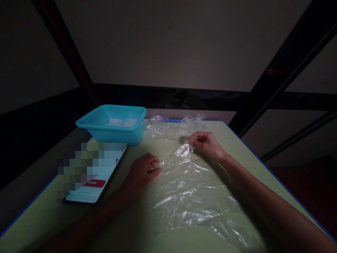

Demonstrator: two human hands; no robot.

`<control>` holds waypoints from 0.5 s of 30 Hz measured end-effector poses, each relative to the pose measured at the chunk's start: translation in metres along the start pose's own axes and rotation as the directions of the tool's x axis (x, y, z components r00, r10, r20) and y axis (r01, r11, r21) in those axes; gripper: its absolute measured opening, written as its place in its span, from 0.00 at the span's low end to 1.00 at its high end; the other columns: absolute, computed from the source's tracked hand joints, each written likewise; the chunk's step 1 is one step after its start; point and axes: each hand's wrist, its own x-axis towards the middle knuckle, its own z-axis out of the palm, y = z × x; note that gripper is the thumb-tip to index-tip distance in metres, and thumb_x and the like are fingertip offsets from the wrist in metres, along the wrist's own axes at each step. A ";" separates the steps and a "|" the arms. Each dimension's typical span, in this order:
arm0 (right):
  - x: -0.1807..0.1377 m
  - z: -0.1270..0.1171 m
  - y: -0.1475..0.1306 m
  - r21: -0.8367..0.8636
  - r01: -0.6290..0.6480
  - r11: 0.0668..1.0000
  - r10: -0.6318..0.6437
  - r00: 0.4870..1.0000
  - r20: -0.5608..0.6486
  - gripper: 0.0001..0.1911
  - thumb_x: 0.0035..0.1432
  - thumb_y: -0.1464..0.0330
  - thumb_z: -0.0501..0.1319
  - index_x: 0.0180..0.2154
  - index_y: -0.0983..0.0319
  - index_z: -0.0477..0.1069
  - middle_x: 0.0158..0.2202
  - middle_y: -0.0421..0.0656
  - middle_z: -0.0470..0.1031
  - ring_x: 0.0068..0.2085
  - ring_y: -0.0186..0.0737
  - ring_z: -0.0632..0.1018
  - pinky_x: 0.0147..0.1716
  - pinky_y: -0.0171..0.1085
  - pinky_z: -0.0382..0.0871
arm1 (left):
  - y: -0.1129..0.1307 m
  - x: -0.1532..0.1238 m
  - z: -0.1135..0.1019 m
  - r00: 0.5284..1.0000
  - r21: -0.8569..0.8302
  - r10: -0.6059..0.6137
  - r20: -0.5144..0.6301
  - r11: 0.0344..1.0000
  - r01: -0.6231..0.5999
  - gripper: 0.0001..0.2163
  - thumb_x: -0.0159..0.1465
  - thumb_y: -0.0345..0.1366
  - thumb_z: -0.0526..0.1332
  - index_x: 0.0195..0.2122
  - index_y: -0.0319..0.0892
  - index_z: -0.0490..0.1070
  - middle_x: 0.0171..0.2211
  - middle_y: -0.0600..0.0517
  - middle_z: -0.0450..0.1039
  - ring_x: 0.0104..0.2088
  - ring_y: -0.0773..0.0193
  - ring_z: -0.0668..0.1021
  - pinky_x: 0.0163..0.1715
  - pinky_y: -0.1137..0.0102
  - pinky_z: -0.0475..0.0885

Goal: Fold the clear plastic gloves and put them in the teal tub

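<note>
A crinkled clear plastic bag [184, 196] lies spread over the middle of the table, its near part reaching toward the front. Pinched between the fingers of my left hand [144, 169] is the bag's left edge. My right hand [207, 143] grips the same bag farther back and to the right, thumb and fingertips together, with the film pulled up a little there. Another crumpled stretch of clear plastic [173, 127] lies at the table's far edge; whether it joins the held bag I cannot tell.
A turquoise plastic basin [119, 135] with something white inside stands at the back left. In front of it lies a phone [89, 195] with its screen lit, partly pixelated. The pale green table [226, 137] has a blue rim, and a wall rises behind it.
</note>
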 end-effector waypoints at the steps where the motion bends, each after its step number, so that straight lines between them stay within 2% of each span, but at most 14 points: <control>1: 0.000 0.000 -0.001 0.009 0.001 1.000 -0.001 1.000 -0.009 0.08 0.40 0.66 0.65 0.23 0.64 0.70 0.21 0.37 0.70 0.21 0.29 0.68 0.21 0.32 0.62 | 0.001 0.000 0.000 1.000 -0.005 -0.007 -0.003 1.000 0.007 0.03 0.48 0.31 0.61 0.25 0.41 0.68 0.23 0.57 0.65 0.26 0.66 0.69 0.26 0.73 0.63; 5: -0.001 0.000 -0.004 0.042 0.007 0.999 -0.006 1.000 -0.025 0.07 0.39 0.67 0.65 0.22 0.64 0.71 0.19 0.36 0.69 0.20 0.29 0.67 0.21 0.32 0.63 | 0.001 0.002 -0.001 0.998 -0.036 -0.047 -0.034 0.998 0.046 0.02 0.48 0.32 0.59 0.23 0.41 0.66 0.22 0.57 0.65 0.24 0.67 0.68 0.24 0.73 0.64; 11: -0.002 -0.001 -0.006 0.063 0.006 0.998 -0.001 0.998 -0.070 0.07 0.39 0.66 0.64 0.22 0.63 0.71 0.19 0.37 0.71 0.21 0.30 0.69 0.23 0.33 0.64 | 0.002 0.003 0.000 0.994 -0.093 -0.091 -0.052 0.992 0.086 0.10 0.46 0.32 0.60 0.32 0.39 0.69 0.22 0.57 0.68 0.23 0.67 0.70 0.24 0.74 0.66; 15: 0.000 -0.004 -0.008 0.054 -0.004 0.999 0.008 0.997 -0.082 0.07 0.39 0.66 0.65 0.23 0.63 0.72 0.20 0.38 0.72 0.22 0.31 0.70 0.23 0.33 0.63 | 0.000 0.005 -0.002 0.993 -0.091 -0.098 -0.070 0.992 0.091 0.04 0.48 0.33 0.59 0.24 0.39 0.71 0.18 0.57 0.68 0.20 0.67 0.69 0.21 0.74 0.62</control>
